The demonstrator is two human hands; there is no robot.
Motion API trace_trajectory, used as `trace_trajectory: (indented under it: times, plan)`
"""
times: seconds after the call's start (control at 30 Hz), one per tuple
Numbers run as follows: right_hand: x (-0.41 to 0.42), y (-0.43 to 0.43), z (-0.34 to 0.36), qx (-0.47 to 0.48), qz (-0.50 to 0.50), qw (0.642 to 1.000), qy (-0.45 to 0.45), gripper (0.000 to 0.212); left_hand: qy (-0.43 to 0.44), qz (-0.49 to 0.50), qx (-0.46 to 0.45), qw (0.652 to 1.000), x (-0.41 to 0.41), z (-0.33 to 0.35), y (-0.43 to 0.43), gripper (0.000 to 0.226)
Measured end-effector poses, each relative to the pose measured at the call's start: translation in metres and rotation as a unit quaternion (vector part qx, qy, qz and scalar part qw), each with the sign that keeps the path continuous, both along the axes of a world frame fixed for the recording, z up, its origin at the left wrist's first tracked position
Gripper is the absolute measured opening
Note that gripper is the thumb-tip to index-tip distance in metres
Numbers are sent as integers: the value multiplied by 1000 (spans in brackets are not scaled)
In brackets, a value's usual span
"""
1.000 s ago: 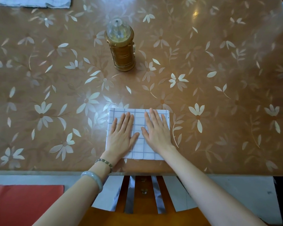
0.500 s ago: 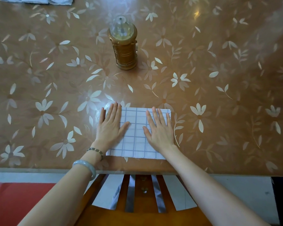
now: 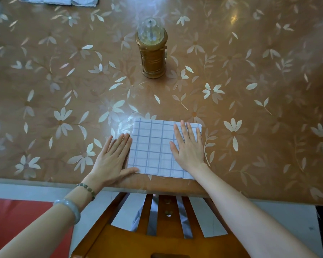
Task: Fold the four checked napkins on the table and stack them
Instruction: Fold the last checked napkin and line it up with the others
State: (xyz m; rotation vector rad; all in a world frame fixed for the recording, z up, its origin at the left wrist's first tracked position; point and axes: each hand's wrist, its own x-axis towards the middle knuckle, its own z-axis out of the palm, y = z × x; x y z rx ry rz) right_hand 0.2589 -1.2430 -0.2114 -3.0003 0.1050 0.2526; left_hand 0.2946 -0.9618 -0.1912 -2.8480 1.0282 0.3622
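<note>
Glossy floral table (image 3: pixel 250 53), folded napkin (image 3: pixel 153 149), wooden chair (image 3: pixel 162 237)

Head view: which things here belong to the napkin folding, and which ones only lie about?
For the job: checked napkin, under the flat right hand; left hand at its left edge; white cloths at the far left, probably more napkins.
Only lying about: gold lantern; wooden chair; red surface, lower left.

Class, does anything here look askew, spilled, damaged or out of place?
Nothing stands out. The folded white, blue-checked cloth napkin lies flat under the right hand, the left hand at its left edge; the gold cylindrical lantern stands upright.
</note>
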Motion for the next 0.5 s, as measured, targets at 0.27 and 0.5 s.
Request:
trace_trajectory:
  times: [0.27,0.5]
  plan:
    - [1,1,3,11,-3,1000,19,69,26,54,-109,992,18,6,-115,89]
    - [1,-1,3,3,2,1000,18,65,29,78,-89,992,22,-20,-116,86]
